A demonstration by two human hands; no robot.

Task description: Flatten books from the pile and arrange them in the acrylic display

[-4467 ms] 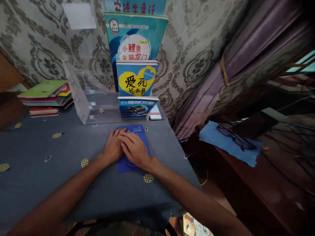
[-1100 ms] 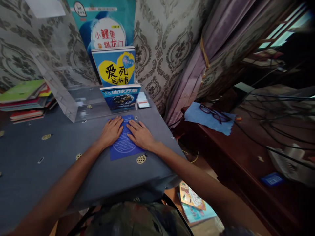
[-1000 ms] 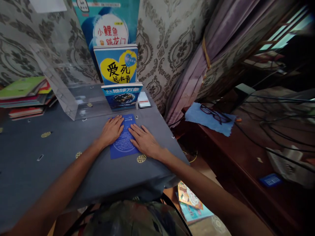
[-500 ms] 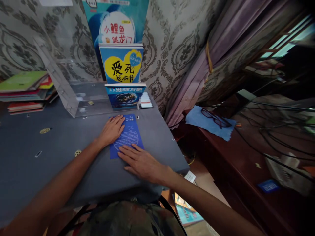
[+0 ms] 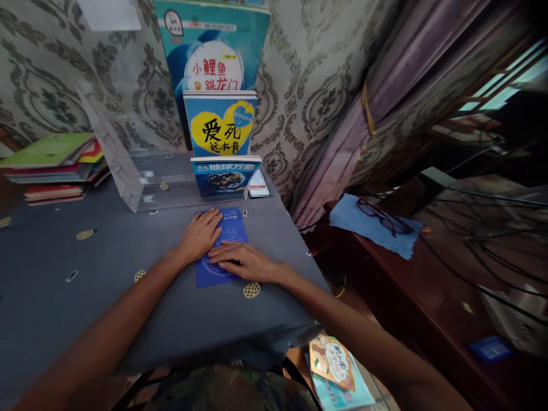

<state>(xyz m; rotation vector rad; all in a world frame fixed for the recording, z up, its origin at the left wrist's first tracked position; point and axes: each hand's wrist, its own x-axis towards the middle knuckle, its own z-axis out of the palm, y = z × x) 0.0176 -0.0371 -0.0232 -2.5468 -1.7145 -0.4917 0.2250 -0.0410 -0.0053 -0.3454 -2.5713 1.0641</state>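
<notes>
A blue printed sheet (image 5: 234, 228) lies flat on the grey tablecloth (image 5: 171, 319), its lettering partly hidden beneath my fingers. My left hand (image 5: 201, 231) rests palm down over the sheet's upper left side, fingers stretched out. Across the middle of the sheet lies my right hand (image 5: 242, 260), also flat with its fingers extended toward the left hand; neither hand grips anything. Just beyond the sheet, books stand in a clear acrylic stand (image 5: 132, 188). The front one is a blue book with a globe (image 5: 225, 181), and behind it is a book with a yellow heart (image 5: 220, 128).
A tall teal book (image 5: 214, 51) stands at the back. Stacked books (image 5: 55, 165) lie at the far left. To the right, a dark red desk (image 5: 385, 285) holds glasses (image 5: 383, 217) on a blue cloth (image 5: 363, 228) and tangled cables. More books (image 5: 338, 371) sit below the table's right edge.
My right hand has slid up the blue sheet, closer to my left hand. The left hand stays on the sheet's upper left. The whole view has shifted slightly.
</notes>
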